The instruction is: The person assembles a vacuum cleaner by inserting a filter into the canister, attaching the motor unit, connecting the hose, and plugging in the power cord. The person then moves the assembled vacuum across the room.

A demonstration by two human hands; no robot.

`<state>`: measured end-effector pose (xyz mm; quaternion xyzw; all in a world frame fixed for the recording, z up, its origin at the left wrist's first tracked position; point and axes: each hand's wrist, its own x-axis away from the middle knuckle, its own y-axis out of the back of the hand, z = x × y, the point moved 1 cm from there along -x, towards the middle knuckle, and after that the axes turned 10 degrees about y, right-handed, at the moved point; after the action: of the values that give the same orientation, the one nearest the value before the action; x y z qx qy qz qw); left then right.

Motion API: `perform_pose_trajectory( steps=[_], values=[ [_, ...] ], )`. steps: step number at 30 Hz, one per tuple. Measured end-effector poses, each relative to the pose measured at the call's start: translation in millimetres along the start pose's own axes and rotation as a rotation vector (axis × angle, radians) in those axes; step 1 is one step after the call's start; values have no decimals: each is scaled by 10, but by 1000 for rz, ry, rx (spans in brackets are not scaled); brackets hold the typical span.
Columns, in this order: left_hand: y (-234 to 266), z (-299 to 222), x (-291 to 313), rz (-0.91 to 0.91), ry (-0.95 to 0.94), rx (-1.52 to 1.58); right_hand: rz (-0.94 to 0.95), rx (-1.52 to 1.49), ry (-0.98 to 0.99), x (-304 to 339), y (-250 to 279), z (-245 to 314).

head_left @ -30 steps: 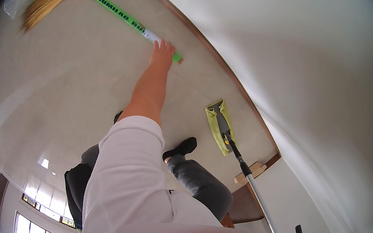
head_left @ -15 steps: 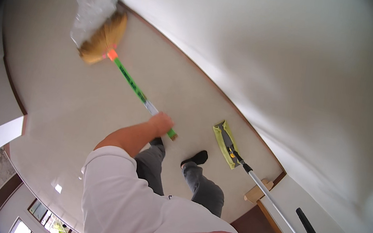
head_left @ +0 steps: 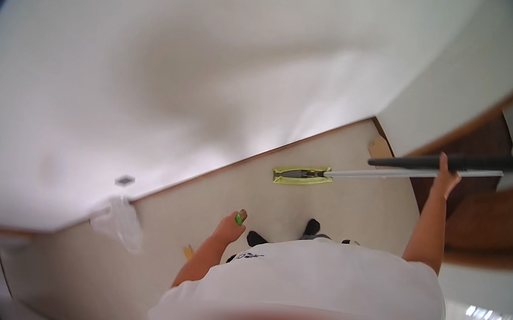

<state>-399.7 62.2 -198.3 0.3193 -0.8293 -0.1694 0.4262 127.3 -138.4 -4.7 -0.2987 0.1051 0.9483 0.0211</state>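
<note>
My left hand [head_left: 230, 224] is clamped around the green handle [head_left: 239, 219] of a broom, fingers curled shut on it, only a short stub of green showing above my fist. A sliver of the broom's yellow bristles [head_left: 188, 252] peeks out beside my left forearm, lower than the hand. My right hand [head_left: 445, 178] is raised beside a long black pole [head_left: 463, 162] and the silver shaft [head_left: 410, 174] of a flat mop; the fingers reach up to the two rods, but I cannot tell whether they are closed on either one. The silver shaft runs from that hand across the pale floor [head_left: 327, 214] to the yellow-green mop head [head_left: 301, 175], which lies flat on the floor just beside the brown baseboard [head_left: 256, 160] at the foot of the white wall [head_left: 215, 77]. My two dark-socked feet [head_left: 312, 227] stand on the floor between the mop head and my white shirt [head_left: 318, 284], nearer me than the mop. A crumpled clear plastic bag [head_left: 120, 223] sits against the baseboard, well apart from the mop head on my left-hand side. Beyond the mop shaft, to my right, a dark wooden doorway [head_left: 472, 149] opens past the corner of the wall.
</note>
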Motion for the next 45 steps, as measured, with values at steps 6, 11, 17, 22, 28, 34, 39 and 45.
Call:
perform_pose_trajectory(
  steps=[6, 11, 17, 22, 28, 34, 39, 45],
  values=[
    [-516, -288, -850, 114, -38, 123, -60, 90, 85, 114, 239, -530],
    [-1026, -632, -1753, -7, -171, 1, -121, -203, 64, 23, 213, -1002],
    [-1603, -1206, -3084, 3, -322, -92, -191, -277, 145, -64, 92, -1453],
    [-2016, -1582, -3874, 58, -439, -135, -219, -206, 353, -141, 169, -1878],
    [-2213, -1852, -4697, 56, -429, -140, -263, -148, 350, -225, 433, -2170],
    [-2191, -2248, -5377, 322, -322, -194, -417, 194, 263, -327, 371, -2300],
    [-2470, -2490, -5395, 429, -358, -353, -407, 263, 364, -306, 525, -2200],
    [-3446, -2538, -4677, 424, -371, -424, -423, 225, 247, -420, 1142, -2250]
  ],
)
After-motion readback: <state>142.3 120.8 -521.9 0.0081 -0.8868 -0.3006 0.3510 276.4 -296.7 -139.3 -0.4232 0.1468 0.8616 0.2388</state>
